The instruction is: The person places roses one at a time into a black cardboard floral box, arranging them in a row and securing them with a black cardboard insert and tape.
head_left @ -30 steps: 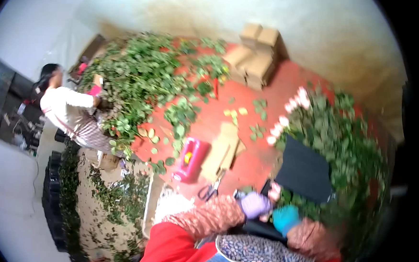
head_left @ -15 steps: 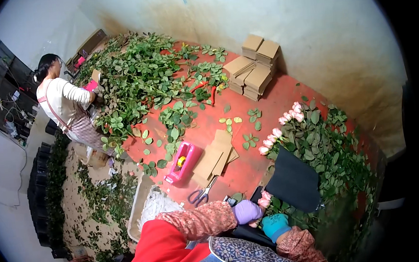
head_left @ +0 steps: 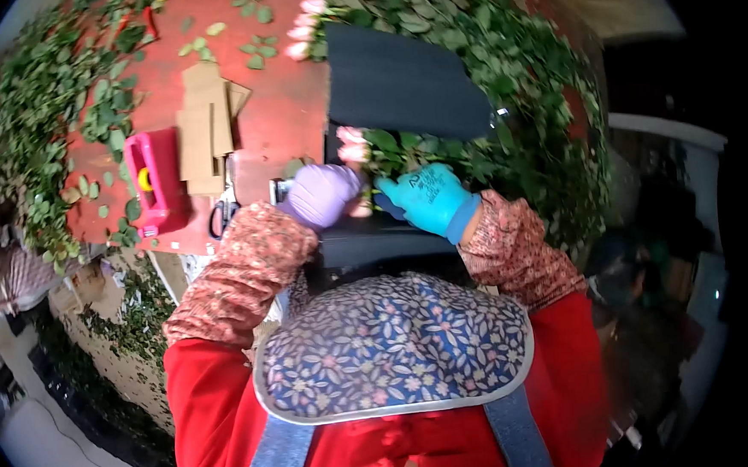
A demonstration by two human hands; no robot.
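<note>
My left hand [head_left: 325,195], in a purple glove, is closed at the head of a pink rose [head_left: 360,208]. Just to its right, my right hand [head_left: 430,200] in a teal glove has its fingers curled over the stem side of that rose; the glove hides most of the stem. Two more pink roses [head_left: 352,145] lie right beyond my hands, their leafy stems pointing right. Beneath my hands is a black surface [head_left: 383,243]. A dark flat sheet [head_left: 403,82] lies past the roses, over part of the leafy pile.
Left of my hands are scissors [head_left: 224,210], a pink tape dispenser [head_left: 158,180] and cardboard pieces [head_left: 205,132] on the red table [head_left: 277,111]. Rose stems and leaves [head_left: 538,112] pile up at right. A co-worker [head_left: 17,272] stands at far left beside more foliage [head_left: 26,143].
The view has swung downward and to the right, so the wall and stacked cardboard are gone from sight. Both hands stay close together by the roses.
</note>
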